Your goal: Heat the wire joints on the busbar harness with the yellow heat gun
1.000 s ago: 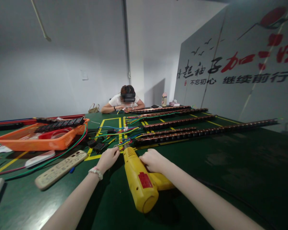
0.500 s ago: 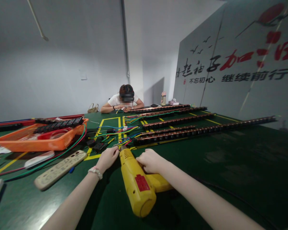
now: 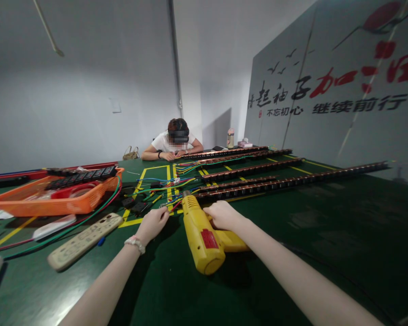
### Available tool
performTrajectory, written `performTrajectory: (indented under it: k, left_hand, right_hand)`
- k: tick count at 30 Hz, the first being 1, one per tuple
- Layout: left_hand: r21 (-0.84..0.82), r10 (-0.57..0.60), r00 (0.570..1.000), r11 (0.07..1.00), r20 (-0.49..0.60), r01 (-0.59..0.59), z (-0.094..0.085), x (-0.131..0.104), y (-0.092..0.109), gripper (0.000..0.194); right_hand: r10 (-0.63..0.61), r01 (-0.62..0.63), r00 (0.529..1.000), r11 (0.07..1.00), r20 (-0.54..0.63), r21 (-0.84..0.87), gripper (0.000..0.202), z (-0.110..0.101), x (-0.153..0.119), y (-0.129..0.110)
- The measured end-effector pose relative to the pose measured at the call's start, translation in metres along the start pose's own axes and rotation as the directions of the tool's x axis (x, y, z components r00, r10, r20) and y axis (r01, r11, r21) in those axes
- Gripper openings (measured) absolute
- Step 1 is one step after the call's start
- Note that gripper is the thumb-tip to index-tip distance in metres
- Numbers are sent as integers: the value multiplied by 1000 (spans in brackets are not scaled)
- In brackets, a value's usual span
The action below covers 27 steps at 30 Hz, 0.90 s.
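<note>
My right hand (image 3: 222, 214) is wrapped round a yellow heat gun (image 3: 201, 235) with a red label, held over the table. Its nozzle points away from me, toward coloured wires (image 3: 177, 202) at the near end of a long dark strip with copper edges (image 3: 292, 183). To the left of the nozzle, my left hand (image 3: 154, 222) is closed in a pinch on the ends of those wires. Its fingertips partly hide what they grip. A cream power strip (image 3: 85, 242) lies left of my left hand, with a small blue piece (image 3: 101, 241) beside it.
An orange basket (image 3: 54, 206) with dark parts stands at the left. Black connectors (image 3: 138, 204) lie beyond my left hand. More long strips (image 3: 254, 170) stretch across the green table. Opposite, a person (image 3: 177, 140) leans over the table. A black cord (image 3: 322, 267) trails at the right.
My right hand has moved the heat gun right and farther forward, so its nozzle sits away from my left fingertips. My left hand stays in place. The person opposite has lowered a hand.
</note>
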State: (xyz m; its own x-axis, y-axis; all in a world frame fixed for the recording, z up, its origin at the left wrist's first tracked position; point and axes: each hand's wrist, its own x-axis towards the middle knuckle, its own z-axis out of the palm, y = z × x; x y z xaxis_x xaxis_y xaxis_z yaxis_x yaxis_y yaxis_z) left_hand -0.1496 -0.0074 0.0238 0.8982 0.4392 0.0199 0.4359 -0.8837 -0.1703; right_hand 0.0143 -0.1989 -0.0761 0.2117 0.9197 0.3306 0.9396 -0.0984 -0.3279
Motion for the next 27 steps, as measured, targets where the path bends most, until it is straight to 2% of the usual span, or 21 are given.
performTrajectory:
  k: [11, 14, 20, 27]
  left_hand:
    - [22, -7, 1000, 1000, -10, 7, -2, 1, 2, 25]
    - [16, -1, 1000, 1000, -8, 1, -1, 1, 1, 26]
    - [14, -12, 1000, 1000, 1, 12, 1, 1, -1, 27]
    - [17, -29, 999, 999, 17, 29, 0, 1, 0, 28]
  right_hand:
    - [-35, 35, 999, 999, -22, -9, 23, 5, 3, -1]
    - [-61, 61, 998, 998, -9, -5, 21, 5, 3, -9]
    - [-227, 227, 974, 974, -14, -30, 18, 5, 2, -35]
    - [-249, 249, 968, 968, -37, -22, 18, 6, 2, -40]
